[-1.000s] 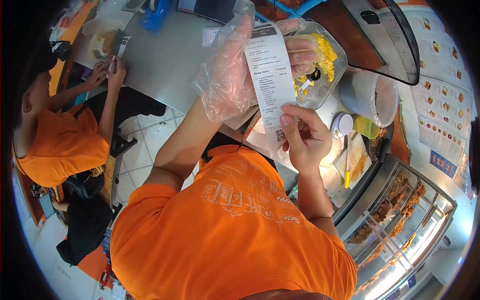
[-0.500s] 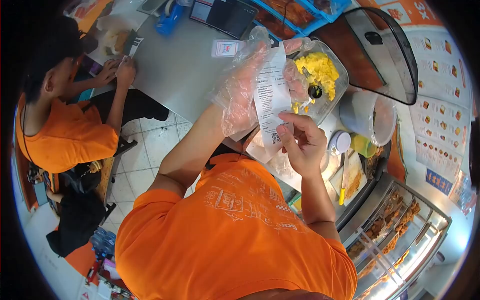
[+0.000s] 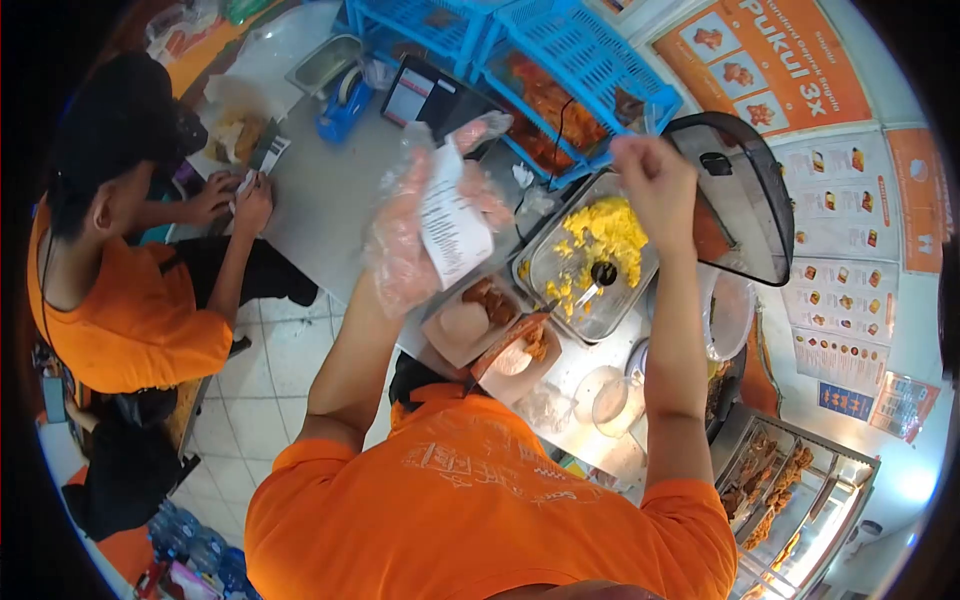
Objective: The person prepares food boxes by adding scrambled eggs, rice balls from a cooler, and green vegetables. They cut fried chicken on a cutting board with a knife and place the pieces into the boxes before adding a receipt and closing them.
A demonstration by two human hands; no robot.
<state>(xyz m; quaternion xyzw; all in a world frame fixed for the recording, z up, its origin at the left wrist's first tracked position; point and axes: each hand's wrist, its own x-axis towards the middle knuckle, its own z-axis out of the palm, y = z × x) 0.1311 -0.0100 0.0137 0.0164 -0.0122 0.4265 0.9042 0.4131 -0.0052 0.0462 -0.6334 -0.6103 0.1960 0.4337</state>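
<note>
My left hand (image 3: 398,235), in a clear plastic glove, is shut on a printed receipt (image 3: 450,228) held over the counter. My bare right hand (image 3: 655,185) is raised above the far right part of a clear container (image 3: 528,268), close to a blue crate. Its fingers look curled and slightly blurred; what they hold, if anything, does not show. Yellow scrambled egg (image 3: 612,232) lies in the container with a black-ended utensil (image 3: 603,273). Below the receipt stand two open paper food boxes (image 3: 437,328), with a rounded pale portion and brown pieces of food in them.
Blue crates (image 3: 535,45) with reddish food stand at the back, beside a tablet (image 3: 420,95) and a blue tape dispenser (image 3: 345,105). A dark-framed clear lid (image 3: 790,215) rises at right. Another person in orange (image 3: 120,310) sits at left. A lit fried-food case (image 3: 800,500) is at lower right.
My right hand has let go of the receipt's lower end and moved up and right over the egg container. My left hand has shifted left with the receipt. The view has turned, showing the paper boxes.
</note>
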